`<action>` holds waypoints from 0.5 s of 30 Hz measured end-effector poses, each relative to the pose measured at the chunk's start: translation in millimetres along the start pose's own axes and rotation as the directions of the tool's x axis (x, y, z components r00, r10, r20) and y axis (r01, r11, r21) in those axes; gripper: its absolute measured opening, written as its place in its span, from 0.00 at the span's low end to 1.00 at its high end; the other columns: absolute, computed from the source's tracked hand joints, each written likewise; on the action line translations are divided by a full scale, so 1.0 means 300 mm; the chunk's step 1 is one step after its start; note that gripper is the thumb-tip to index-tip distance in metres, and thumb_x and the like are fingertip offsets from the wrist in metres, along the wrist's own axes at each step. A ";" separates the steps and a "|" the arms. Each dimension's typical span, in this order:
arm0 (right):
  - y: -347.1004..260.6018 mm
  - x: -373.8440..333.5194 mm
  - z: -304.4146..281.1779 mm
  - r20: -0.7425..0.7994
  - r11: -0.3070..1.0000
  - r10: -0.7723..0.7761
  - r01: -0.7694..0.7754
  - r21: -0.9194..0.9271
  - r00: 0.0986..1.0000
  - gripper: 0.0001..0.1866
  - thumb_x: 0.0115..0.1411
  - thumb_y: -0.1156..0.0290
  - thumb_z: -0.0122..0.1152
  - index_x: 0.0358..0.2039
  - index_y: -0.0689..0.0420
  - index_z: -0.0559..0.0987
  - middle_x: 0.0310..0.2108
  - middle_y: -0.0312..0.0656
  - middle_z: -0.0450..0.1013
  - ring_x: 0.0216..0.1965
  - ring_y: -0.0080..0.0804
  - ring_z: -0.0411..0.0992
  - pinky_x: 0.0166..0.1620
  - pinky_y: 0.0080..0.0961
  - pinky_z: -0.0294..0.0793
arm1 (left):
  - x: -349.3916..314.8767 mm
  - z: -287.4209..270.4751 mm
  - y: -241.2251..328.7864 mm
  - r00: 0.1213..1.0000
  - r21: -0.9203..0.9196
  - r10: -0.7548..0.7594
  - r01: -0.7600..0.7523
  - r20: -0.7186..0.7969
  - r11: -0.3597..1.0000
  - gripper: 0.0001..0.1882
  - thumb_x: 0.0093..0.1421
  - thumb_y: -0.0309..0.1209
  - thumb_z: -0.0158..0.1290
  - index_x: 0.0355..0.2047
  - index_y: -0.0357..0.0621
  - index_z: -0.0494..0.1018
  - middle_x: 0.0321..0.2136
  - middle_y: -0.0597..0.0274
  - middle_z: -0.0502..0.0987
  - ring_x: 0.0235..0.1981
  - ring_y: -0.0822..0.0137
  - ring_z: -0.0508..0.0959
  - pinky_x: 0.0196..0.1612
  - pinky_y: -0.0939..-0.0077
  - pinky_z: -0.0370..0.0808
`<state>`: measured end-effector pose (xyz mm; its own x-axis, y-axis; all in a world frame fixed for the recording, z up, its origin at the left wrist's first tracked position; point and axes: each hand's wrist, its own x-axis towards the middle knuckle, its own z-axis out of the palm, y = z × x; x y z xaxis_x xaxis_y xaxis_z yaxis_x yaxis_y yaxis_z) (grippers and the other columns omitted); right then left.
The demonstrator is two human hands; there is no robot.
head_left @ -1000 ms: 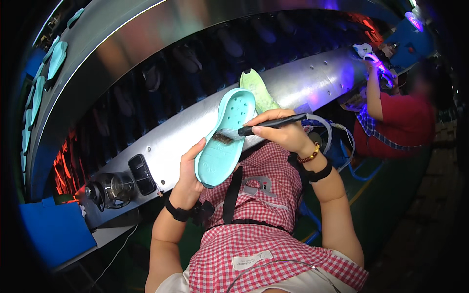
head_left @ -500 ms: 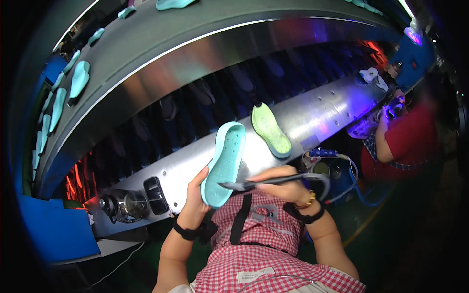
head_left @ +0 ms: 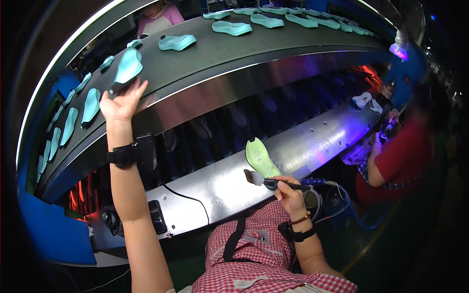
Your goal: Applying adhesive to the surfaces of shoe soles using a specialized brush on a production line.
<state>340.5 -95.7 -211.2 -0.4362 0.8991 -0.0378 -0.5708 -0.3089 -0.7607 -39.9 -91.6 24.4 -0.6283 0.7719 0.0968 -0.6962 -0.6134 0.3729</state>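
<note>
Left hand [head_left: 121, 103] is hovering spread-fingered by turquoise shoe sole [head_left: 129, 66]; right hand [head_left: 292, 199] is pinching flat brush [head_left: 270, 183], presumably leaving bristles [head_left: 252, 177] free.

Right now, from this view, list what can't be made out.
Head view:
Whether left fingers touch the teal sole: too blurred.
Green sole, lower end: partly behind brush and right hand.
Black tray, left part: behind left forearm.
Pink-sleeved person: cut off by upper edge.
</note>
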 end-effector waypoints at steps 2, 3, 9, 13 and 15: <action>-0.001 0.007 -0.025 0.004 0.994 -0.037 0.036 0.104 0.999 0.10 0.53 0.77 0.52 0.36 0.67 0.73 0.30 0.48 0.73 0.17 0.20 0.65 0.21 0.12 0.64 | 0.007 0.004 -0.012 0.994 0.096 -0.054 0.063 -0.092 0.993 0.36 0.59 0.48 0.31 0.58 0.34 0.37 0.59 0.46 0.44 0.60 0.51 0.46 0.60 0.53 0.42; -0.005 0.010 -0.055 -0.014 0.986 -0.043 0.045 0.162 0.999 0.09 0.53 0.78 0.51 0.36 0.67 0.72 0.30 0.49 0.73 0.17 0.21 0.65 0.22 0.13 0.64 | -0.001 0.014 -0.023 0.994 0.288 -0.106 0.111 -0.034 0.951 0.37 0.59 0.45 0.35 0.58 0.31 0.34 0.59 0.45 0.44 0.60 0.52 0.48 0.60 0.61 0.45; 0.018 0.047 -0.165 -0.055 0.986 -0.006 0.015 0.165 0.998 0.10 0.53 0.78 0.50 0.37 0.67 0.71 0.32 0.47 0.72 0.20 0.21 0.65 0.26 0.13 0.66 | 0.109 0.244 -0.122 0.964 0.956 -0.193 -0.125 0.180 0.266 0.29 0.55 0.34 0.47 0.54 0.34 0.54 0.51 0.54 0.62 0.51 0.66 0.64 0.53 0.76 0.58; 0.067 0.081 -0.196 -0.016 0.973 0.020 -0.016 0.230 1.000 0.10 0.54 0.78 0.50 0.37 0.65 0.71 0.36 0.53 0.71 0.23 0.25 0.66 0.28 0.15 0.67 | 0.272 0.366 -0.202 0.950 0.860 -0.271 -0.264 0.154 -0.437 0.31 0.52 0.35 0.48 0.54 0.33 0.54 0.53 0.49 0.61 0.52 0.62 0.64 0.54 0.73 0.58; 0.071 0.086 -0.204 -0.009 0.967 0.041 -0.037 0.252 0.999 0.10 0.53 0.79 0.50 0.38 0.65 0.71 0.36 0.51 0.71 0.24 0.24 0.66 0.29 0.16 0.66 | 0.391 0.374 -0.246 0.947 0.677 -0.299 -0.297 0.118 -0.673 0.32 0.51 0.35 0.48 0.54 0.33 0.54 0.53 0.47 0.60 0.53 0.59 0.63 0.54 0.72 0.58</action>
<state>359.8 -60.0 -268.0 -0.4525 0.8886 -0.0749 -0.7112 -0.4102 -0.5709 -23.2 63.1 111.8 -0.3459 0.9340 0.0891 0.8904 0.2968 0.3452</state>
